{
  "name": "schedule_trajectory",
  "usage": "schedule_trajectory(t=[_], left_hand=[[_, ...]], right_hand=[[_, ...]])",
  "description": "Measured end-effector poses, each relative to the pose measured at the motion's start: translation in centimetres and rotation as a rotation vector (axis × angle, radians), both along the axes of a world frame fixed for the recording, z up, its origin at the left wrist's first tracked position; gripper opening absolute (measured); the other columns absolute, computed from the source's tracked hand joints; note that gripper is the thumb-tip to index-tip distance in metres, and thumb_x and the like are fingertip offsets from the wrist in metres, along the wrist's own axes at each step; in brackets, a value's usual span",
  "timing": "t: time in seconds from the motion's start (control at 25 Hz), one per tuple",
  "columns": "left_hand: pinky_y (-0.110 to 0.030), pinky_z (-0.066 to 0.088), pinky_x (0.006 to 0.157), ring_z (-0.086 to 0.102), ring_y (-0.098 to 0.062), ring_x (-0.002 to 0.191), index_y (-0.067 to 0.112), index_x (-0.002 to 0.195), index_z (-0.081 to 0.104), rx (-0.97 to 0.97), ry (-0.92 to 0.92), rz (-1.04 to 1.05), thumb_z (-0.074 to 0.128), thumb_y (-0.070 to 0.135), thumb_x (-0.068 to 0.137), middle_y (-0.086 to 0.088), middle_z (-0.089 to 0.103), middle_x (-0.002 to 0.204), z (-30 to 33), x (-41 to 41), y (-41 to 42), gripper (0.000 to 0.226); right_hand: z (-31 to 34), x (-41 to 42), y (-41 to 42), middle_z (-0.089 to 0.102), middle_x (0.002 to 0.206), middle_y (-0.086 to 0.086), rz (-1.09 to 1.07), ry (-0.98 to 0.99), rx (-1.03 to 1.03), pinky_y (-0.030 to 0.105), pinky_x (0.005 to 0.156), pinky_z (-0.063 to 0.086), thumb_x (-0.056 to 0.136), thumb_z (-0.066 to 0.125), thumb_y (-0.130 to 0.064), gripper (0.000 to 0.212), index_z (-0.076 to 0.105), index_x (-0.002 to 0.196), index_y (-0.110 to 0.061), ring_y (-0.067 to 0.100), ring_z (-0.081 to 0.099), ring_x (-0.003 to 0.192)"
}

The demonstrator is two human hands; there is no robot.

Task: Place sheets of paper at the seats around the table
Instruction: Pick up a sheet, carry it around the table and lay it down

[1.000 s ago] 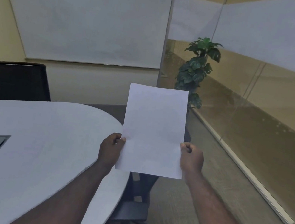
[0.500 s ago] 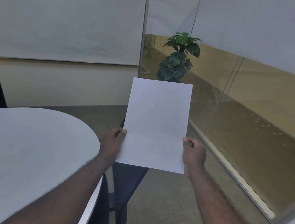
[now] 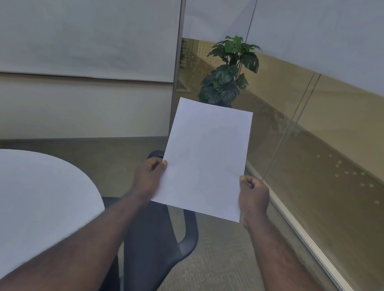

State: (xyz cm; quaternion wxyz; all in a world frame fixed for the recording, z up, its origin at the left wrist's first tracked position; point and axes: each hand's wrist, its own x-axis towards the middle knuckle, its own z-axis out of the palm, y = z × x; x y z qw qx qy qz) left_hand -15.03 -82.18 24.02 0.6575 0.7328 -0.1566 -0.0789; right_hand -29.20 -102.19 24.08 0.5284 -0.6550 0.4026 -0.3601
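Note:
A blank white sheet of paper (image 3: 205,158) is held upright in front of me, out past the table's rounded end. My left hand (image 3: 148,178) grips its lower left edge and my right hand (image 3: 252,199) grips its lower right edge. The white oval table (image 3: 9,203) fills the lower left. A black office chair (image 3: 158,242) stands at the table's end, directly under the sheet and my forearms, partly hidden by them.
A large whiteboard (image 3: 76,12) covers the wall ahead on the left. A potted green plant (image 3: 229,72) stands in the corner behind the sheet. A glass partition (image 3: 338,150) with a frosted band runs along the right. The carpeted floor (image 3: 221,278) lies between the chair and the glass.
The view has swung right and closer to the table's end: the table and far chair slid left, and the near chair now shows below the sheet. Both hands keep their grip.

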Motion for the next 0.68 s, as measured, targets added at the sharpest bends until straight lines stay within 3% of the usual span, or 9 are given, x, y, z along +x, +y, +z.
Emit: schedule_trajectory(t=[0.44, 0.68], left_hand=[[-0.028, 0.049, 0.063, 0.062, -0.012, 0.069, 0.026, 0.075, 0.064, 0.016, 0.040, 0.154, 0.056, 0.035, 0.093, 0.010, 0.068, 0.074, -0.2, 5.2, -9.6, 0.022], [-0.027, 0.048, 0.063, 0.060, -0.008, 0.065, 0.025, 0.072, 0.064, -0.015, 0.070, 0.285, 0.056, 0.034, 0.093, 0.011, 0.067, 0.070, -0.4, 6.6, -13.0, 0.024]], right_hand=[[-0.3, 8.2, -11.8, 0.072, 0.085, 0.007, 0.166, -0.005, -0.006, 0.033, 0.069, 0.053, 0.095, 0.056, -0.023, 0.020, 0.070, 0.090, -0.009, 0.023, 0.067, 0.079], [-0.4, 12.8, -16.4, 0.061, 0.072, 0.000, 0.290, 0.004, -0.033, 0.026, 0.062, 0.044, 0.094, 0.056, -0.023, 0.022, 0.070, 0.092, -0.005, 0.017, 0.055, 0.068]])
